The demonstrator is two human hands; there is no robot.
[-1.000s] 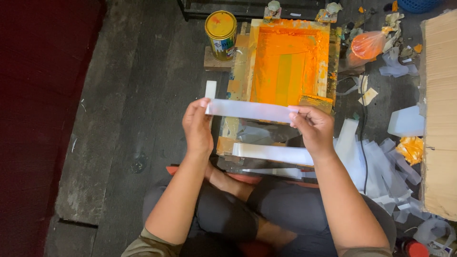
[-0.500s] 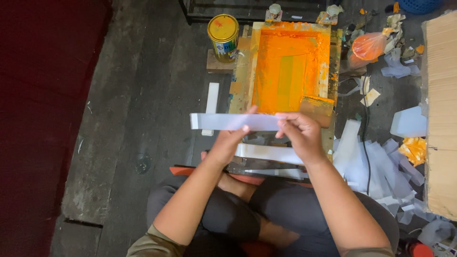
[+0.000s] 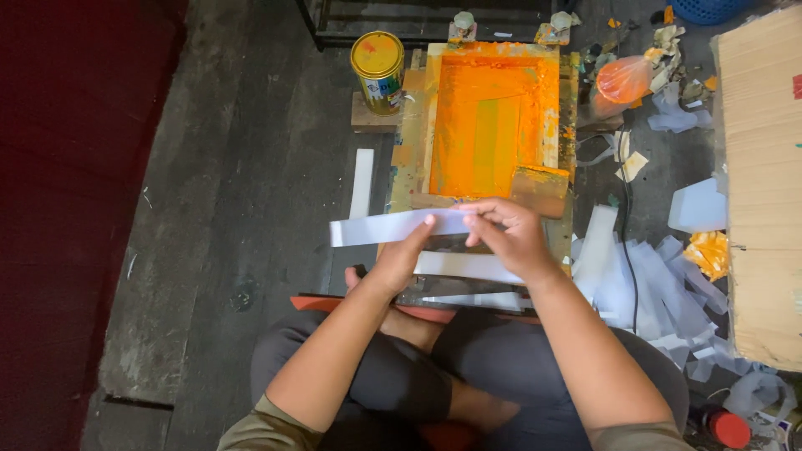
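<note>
I sit cross-legged on a dark wooden floor. Both hands hold a long pale grey strip [image 3: 376, 227] level in front of me. My left hand [image 3: 403, 257] supports it from below near its middle, fingertips on its lower edge. My right hand [image 3: 510, 234] pinches the strip's right end. Just beyond my hands lies a wooden printing frame [image 3: 493, 117] covered in orange ink, with a wooden squeegee block [image 3: 540, 190] at its near right corner. Another pale strip [image 3: 468, 267] lies under my hands on the board.
A yellow-lidded paint can [image 3: 378, 71] stands left of the frame. A white strip [image 3: 362, 184] lies on the floor beside it. Pale strips [image 3: 643, 284] are piled to the right, next to a cardboard sheet [image 3: 764, 184] and an orange plastic bag [image 3: 625, 81].
The strip has shifted left through my hands. My left hand slid from its left end toward the middle, and both hands came closer together and nearer to me.
</note>
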